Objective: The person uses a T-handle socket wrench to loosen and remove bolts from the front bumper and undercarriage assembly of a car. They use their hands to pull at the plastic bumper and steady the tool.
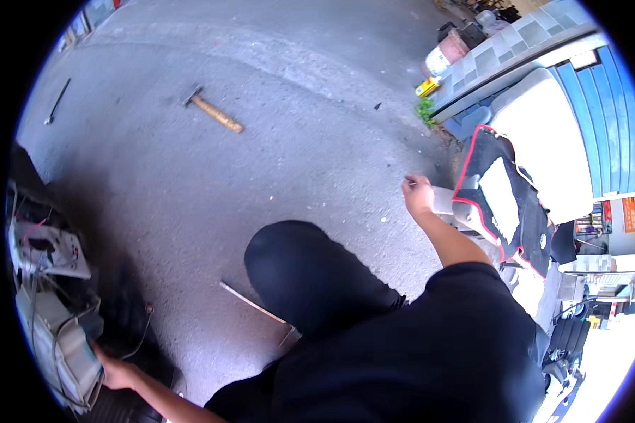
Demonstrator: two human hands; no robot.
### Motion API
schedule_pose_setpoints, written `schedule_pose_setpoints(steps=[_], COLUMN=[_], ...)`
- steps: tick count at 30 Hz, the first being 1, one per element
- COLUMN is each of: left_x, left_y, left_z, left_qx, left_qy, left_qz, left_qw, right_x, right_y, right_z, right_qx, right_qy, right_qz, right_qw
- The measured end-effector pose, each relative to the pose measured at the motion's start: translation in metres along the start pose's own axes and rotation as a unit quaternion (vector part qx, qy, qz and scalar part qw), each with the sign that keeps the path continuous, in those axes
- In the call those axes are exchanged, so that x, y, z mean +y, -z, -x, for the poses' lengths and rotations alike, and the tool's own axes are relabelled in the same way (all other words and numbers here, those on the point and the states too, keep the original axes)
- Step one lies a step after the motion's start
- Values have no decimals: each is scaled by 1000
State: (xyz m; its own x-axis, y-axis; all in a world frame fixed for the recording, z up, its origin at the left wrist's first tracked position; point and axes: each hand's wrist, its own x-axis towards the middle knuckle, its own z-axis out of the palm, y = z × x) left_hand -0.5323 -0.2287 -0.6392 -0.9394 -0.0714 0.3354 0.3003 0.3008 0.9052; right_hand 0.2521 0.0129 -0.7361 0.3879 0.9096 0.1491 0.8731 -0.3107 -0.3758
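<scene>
At the lower left, my left hand [118, 369] is closed on the edge of a pale plastic housing [60, 345] with cables running over it; some of its fingers are hidden. Out to the right, my right hand [418, 193] is held with curled fingers pressed together. A tiny thing may be pinched in it, too small to name. The right hand is close to a black mat with red trim [501, 190]. A hammer [216, 114] with a wooden handle lies on the concrete, far from both hands.
A wrench-like metal tool [58, 102] lies at the far left. By my bent knee is a thin rod [252, 302]. A white panel [543, 141] leans near the blue shutter [598, 120]. A yellow box [427, 86] and a bucket [446, 54] stand by the wall.
</scene>
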Motion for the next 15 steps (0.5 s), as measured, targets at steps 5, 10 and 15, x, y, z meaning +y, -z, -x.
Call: schedule_pose_setpoints(steps=[5,10,15], left_x=[-6,-1,35], left_y=[-1,7,6], left_z=[-5,-3,28], left_qx=[-2,-77,-50], left_qy=[-33,97,31], left_qz=[39,260,-67], left_qw=[999,958,996], right_x=[50,74,126], right_y=[107,204,167], right_z=[-13,-75,-112], right_qx=[227,155,12], right_qy=[83,-199,-132], right_qz=[47,261,277], right_qw=[969,932,952])
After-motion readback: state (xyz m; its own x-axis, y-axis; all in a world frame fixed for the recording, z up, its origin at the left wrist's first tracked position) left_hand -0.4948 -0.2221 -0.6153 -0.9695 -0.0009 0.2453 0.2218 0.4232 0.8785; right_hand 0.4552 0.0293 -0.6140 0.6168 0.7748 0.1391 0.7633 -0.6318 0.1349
